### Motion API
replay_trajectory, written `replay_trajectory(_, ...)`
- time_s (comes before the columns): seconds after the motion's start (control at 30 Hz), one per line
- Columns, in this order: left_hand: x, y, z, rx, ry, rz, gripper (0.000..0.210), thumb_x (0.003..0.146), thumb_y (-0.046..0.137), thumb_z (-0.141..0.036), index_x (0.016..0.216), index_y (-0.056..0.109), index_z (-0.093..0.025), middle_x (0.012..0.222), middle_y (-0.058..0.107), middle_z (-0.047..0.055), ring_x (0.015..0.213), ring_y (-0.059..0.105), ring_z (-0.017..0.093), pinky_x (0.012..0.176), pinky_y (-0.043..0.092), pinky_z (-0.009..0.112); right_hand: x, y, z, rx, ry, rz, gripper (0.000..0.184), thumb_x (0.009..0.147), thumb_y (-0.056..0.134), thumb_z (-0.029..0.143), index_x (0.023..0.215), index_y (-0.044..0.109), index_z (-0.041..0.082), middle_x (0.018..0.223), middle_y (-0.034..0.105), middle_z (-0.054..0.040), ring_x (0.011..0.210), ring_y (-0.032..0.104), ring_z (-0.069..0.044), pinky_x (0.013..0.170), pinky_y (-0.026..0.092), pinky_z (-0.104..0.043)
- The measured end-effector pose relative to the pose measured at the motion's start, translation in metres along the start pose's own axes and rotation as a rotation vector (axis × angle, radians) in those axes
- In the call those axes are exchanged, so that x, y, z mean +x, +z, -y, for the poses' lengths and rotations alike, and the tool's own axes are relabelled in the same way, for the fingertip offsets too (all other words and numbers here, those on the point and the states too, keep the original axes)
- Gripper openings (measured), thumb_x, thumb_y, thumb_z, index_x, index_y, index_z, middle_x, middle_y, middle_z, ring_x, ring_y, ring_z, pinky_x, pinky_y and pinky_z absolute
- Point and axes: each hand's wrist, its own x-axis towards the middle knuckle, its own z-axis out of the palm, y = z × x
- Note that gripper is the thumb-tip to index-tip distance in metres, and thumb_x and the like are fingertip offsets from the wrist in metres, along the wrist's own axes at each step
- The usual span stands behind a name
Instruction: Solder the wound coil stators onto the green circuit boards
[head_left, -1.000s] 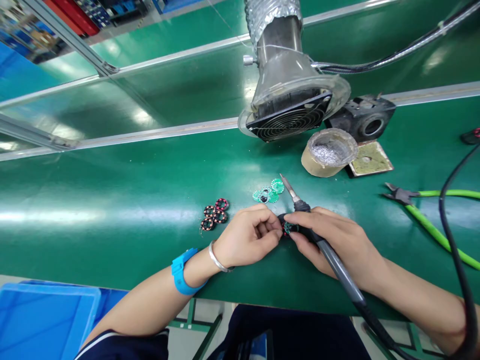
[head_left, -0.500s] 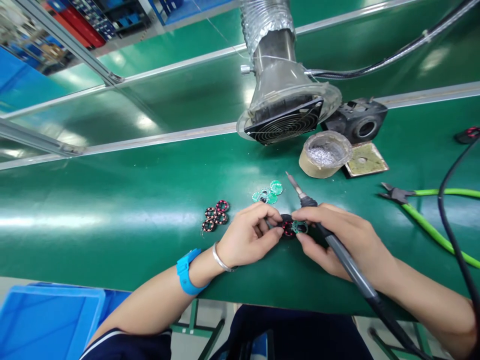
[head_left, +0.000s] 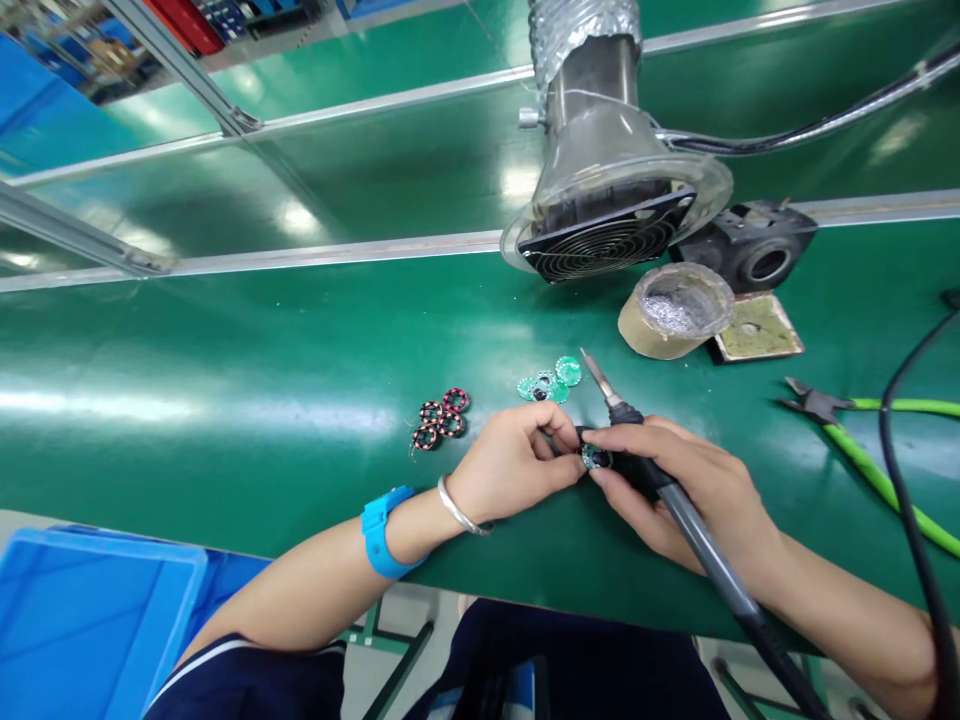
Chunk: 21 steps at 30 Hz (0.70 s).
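Observation:
My left hand (head_left: 521, 460) is closed, thumb and fingers pinching a small dark round coil part (head_left: 582, 434) that is mostly hidden now. My right hand (head_left: 690, 490) grips a soldering iron (head_left: 697, 535), its bare tip pointing up and away over the table. The thumb and forefinger of that same hand hold a small round green circuit board (head_left: 598, 457) against the coil part. Beyond my fingers lie several green round boards (head_left: 559, 385) in a loose cluster. Several ring-shaped wound coils (head_left: 441, 420) sit to the left of my left hand.
A fume extractor hood (head_left: 607, 220) hangs over the back of the green table (head_left: 187, 400). Behind my right hand stand a tub of solder bits (head_left: 675, 315), a sponge tray (head_left: 757, 328) and an iron holder (head_left: 750, 250). Green-handled cutters (head_left: 862, 430) and a black cable (head_left: 896, 470) lie right.
The green board has moved left onto the coil part, covering its red windings. My hands have come closer together. The whole view has shifted a little.

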Motion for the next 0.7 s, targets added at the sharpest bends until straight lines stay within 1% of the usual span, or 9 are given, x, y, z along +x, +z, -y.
replay_trajectory(0.07,0.001,-0.005,0.002,-0.067,-0.058,0.075,0.017,0.072,0.068,-0.022,0.081,0.056,-0.015,0.055,0.055,-0.005,0.045,0.053,0.007,0.042,0.039,0.016,0.0,0.001,0.0,0.0,0.021,0.013,0.036,0.082,0.063,0.013,0.116,0.057,0.022,0.091,0.069,-0.0032,0.072,0.061,-0.013,0.065,0.052,-0.027)
replay_trajectory(0.13,0.002,-0.011,0.003,-0.053,-0.015,0.097,0.015,0.074,0.067,-0.021,0.082,0.056,-0.015,0.058,0.056,-0.004,0.047,0.055,0.007,0.044,0.042,0.016,0.001,0.002,0.0,0.0,0.029,0.024,0.036,0.081,0.064,0.013,0.115,0.058,0.021,0.091,0.068,-0.0036,0.075,0.062,-0.014,0.067,0.053,-0.028)
replay_trajectory(0.2,0.001,-0.015,0.003,0.045,0.123,0.061,0.011,0.075,0.066,-0.016,0.082,0.059,-0.014,0.068,0.058,-0.001,0.052,0.055,0.007,0.047,0.045,0.017,0.001,0.003,-0.001,-0.006,0.035,0.036,0.036,0.08,0.065,0.014,0.115,0.057,0.021,0.093,0.068,-0.004,0.078,0.063,-0.015,0.07,0.053,-0.029)
replay_trajectory(0.3,-0.001,-0.017,0.004,0.251,0.422,0.054,0.014,0.077,0.064,-0.013,0.091,0.066,-0.015,0.089,0.061,0.004,0.069,0.06,0.009,0.06,0.053,0.02,0.001,0.003,-0.002,-0.014,0.031,0.047,0.036,0.081,0.065,0.014,0.115,0.056,0.02,0.095,0.068,-0.004,0.08,0.064,-0.015,0.071,0.054,-0.028)
replay_trajectory(0.4,-0.004,-0.013,0.007,0.456,0.616,0.045,0.012,0.084,0.062,-0.019,0.094,0.069,-0.017,0.096,0.065,0.006,0.084,0.063,0.013,0.076,0.054,0.024,0.001,0.0,-0.004,-0.018,0.011,0.063,0.036,0.082,0.063,0.012,0.116,0.056,0.02,0.097,0.068,-0.0038,0.08,0.065,-0.014,0.071,0.054,-0.027)
replay_trajectory(0.47,-0.006,-0.007,0.01,0.586,0.647,-0.013,0.012,0.088,0.061,-0.027,0.09,0.068,-0.018,0.1,0.067,0.006,0.088,0.064,0.014,0.08,0.053,0.025,0.001,-0.002,-0.005,-0.014,-0.008,0.078,0.037,0.083,0.062,0.013,0.119,0.055,0.02,0.102,0.069,-0.0051,0.083,0.066,-0.015,0.073,0.056,-0.028)
replay_trajectory(0.57,-0.005,0.0,0.011,0.719,0.658,-0.08,0.016,0.091,0.057,-0.032,0.086,0.067,-0.02,0.102,0.07,0.004,0.088,0.065,0.014,0.079,0.052,0.026,0.0,-0.006,-0.005,-0.018,-0.026,0.083,0.041,0.082,0.06,0.014,0.122,0.053,0.018,0.111,0.068,-0.0086,0.09,0.068,-0.019,0.078,0.058,-0.031)
replay_trajectory(0.63,-0.003,0.001,0.01,0.712,0.666,-0.101,0.016,0.09,0.058,-0.031,0.081,0.065,-0.019,0.095,0.071,0.002,0.083,0.066,0.013,0.076,0.052,0.025,-0.001,-0.007,-0.005,-0.046,-0.04,0.075,0.041,0.081,0.057,0.012,0.121,0.053,0.018,0.111,0.068,-0.0098,0.089,0.069,-0.021,0.077,0.059,-0.033)
replay_trajectory(0.7,-0.004,0.0,0.009,0.646,0.691,-0.071,0.016,0.087,0.06,-0.03,0.076,0.064,-0.019,0.089,0.072,0.001,0.081,0.066,0.012,0.076,0.051,0.023,-0.002,-0.007,-0.006,-0.081,-0.066,0.068,0.04,0.081,0.054,0.011,0.121,0.053,0.018,0.109,0.069,-0.0103,0.083,0.07,-0.022,0.072,0.06,-0.035)
